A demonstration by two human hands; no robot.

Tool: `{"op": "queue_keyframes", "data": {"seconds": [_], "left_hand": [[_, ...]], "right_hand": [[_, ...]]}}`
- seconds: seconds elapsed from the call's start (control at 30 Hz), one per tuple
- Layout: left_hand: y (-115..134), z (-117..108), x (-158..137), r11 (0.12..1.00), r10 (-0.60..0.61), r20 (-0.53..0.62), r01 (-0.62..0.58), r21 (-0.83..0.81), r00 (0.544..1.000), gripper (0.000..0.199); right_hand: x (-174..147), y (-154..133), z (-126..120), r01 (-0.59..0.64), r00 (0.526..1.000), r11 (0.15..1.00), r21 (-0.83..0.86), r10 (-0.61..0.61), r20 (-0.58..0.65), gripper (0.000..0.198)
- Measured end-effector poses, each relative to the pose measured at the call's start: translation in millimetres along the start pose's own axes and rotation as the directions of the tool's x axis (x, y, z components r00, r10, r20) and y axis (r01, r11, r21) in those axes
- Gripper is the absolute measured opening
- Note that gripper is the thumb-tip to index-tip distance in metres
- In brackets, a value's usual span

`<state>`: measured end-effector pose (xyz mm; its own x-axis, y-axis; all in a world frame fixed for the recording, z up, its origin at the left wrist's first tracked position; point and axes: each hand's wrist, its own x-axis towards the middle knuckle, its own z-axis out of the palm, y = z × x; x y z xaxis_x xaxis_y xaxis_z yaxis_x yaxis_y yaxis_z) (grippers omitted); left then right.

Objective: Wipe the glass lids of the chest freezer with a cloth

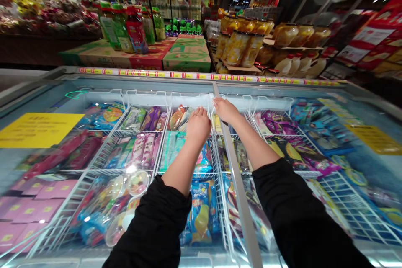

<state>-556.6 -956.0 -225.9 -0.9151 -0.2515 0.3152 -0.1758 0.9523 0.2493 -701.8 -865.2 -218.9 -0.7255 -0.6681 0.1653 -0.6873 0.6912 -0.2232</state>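
Note:
My left hand (199,127) is over the middle of the chest freezer, back upward, with its fingers stretched forward and slightly bent. No item shows in it; whether it touches the glass I cannot tell. My right hand (225,109) is at the far end of the pale lid frame (238,180), fingers bent over its edge. Below the hands stand white wire baskets (161,146) of ice creams. Blue ice cream packets (200,207) lie near my left forearm, and purple packets (276,121) lie right of my right hand.
Yellow signs (40,130) are on the glass at both sides. A price-label strip (184,76) runs along the freezer's back edge. Behind it, bottles (136,31) stand on cartons (188,54), and jars of fruit (241,46) are stacked to the right.

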Motion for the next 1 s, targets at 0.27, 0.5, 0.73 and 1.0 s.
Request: {"op": "queue_keyframes", "data": {"seconds": [0.27,0.5,0.73,1.0], "left_hand": [[0.2,2.6,1.4,0.999,-0.008,0.0,0.008,-0.042,1.0,0.044],[-0.3,-2.4,1.5,0.998,-0.016,0.03,0.018,-0.058,0.999,0.045],[0.9,1.2,1.4,0.998,-0.019,0.0,0.019,-0.059,1.0,0.044],[-0.1,0.8,1.2,0.998,-0.019,0.003,0.02,-0.065,1.0,0.044]], "right_hand": [[-2.5,-5.4,11.1,0.089,0.996,0.995,0.048,-0.089,-0.001,0.048],[27.6,16.3,6.6,-0.02,0.999,0.995,0.096,0.023,-0.03,0.048],[5.0,21.9,12.5,0.105,0.994,0.993,0.051,-0.104,-0.026,0.047],[59.4,29.1,11.0,0.055,0.998,0.998,0.043,-0.054,-0.017,0.048]]}}
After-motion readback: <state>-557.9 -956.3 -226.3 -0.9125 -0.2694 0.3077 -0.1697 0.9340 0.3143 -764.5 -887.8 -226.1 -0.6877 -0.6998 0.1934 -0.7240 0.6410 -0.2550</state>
